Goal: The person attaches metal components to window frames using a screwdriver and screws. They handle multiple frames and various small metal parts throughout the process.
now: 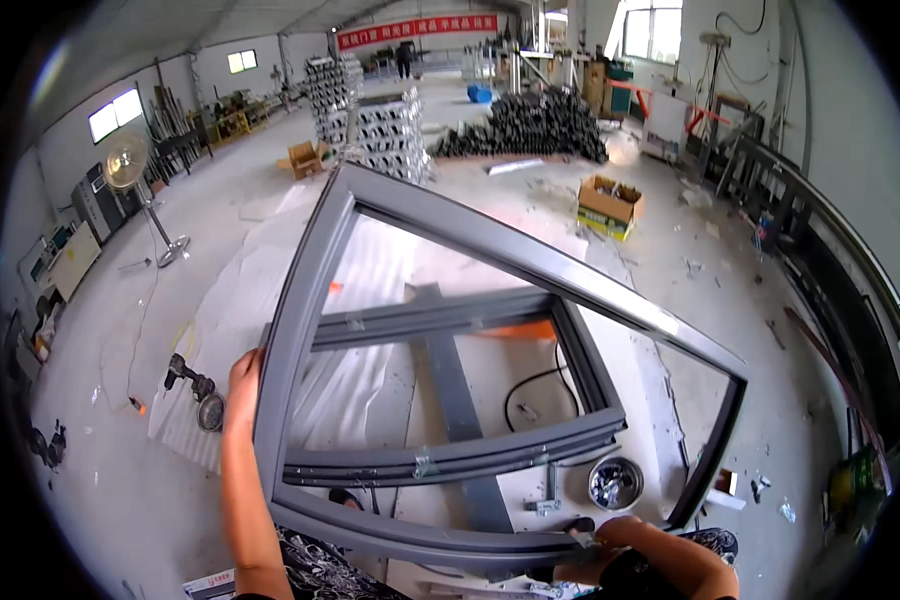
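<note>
A large grey window frame is tilted up in front of me, with no glass visible in it. My left hand grips its left bar from the outer side, most fingers hidden behind the bar. Low on the right, my right hand is closed at the bottom bar, near a bit of clear tape. Behind and below lies a second, smaller grey frame, seen through the opening, with tape on its bars. A flat grey bar passes under it. Beside them are a metal bowl of small parts and a hammer-like tool.
On the floor at left lie a cordless drill and a standing fan's cable. Ahead are a cardboard box, stacked silver profiles and a heap of dark profiles. A long rack lines the right wall.
</note>
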Tool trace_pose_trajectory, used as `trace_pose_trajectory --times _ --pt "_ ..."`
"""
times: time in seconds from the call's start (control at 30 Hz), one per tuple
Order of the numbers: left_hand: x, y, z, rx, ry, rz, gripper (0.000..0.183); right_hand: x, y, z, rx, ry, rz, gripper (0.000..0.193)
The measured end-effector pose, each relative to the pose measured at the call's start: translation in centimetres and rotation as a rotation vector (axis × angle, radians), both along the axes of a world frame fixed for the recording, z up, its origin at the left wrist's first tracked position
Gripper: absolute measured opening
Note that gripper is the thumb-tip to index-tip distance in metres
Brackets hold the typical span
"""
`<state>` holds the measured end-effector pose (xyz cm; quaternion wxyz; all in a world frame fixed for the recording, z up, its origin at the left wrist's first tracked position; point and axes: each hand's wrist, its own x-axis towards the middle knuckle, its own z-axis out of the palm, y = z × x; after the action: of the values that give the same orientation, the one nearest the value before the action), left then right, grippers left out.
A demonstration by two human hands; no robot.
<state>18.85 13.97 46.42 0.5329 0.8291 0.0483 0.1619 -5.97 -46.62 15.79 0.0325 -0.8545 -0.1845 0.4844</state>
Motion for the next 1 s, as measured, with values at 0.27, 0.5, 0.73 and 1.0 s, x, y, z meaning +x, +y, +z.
trace_pose_trajectory --times 0.27,0.5,0.73,1.0 --pt "-6.3 -3.0 6.8 -0.132 -0.166 -0.137 0.031 1.0 8.7 34.3 0.731 -1.026 -0.307 0.019" --pt "-11.5 -5.3 10.3 -0.033 -0.236 -0.122 0.037 7.7 18.8 59.0 1.308 -1.513 -0.365 0.033" --pt "-14.7 -5.7 12.4 -0.085 -0.215 -0.112 0.037 11.7 24.6 69.5 1.060 -1.882 0.052 0.048" --pt "-14.7 -4.8 11.9 -0.123 -0.184 -0.116 0.034 5.0 24.5 73.8 0.821 -1.447 -0.094 0.070"
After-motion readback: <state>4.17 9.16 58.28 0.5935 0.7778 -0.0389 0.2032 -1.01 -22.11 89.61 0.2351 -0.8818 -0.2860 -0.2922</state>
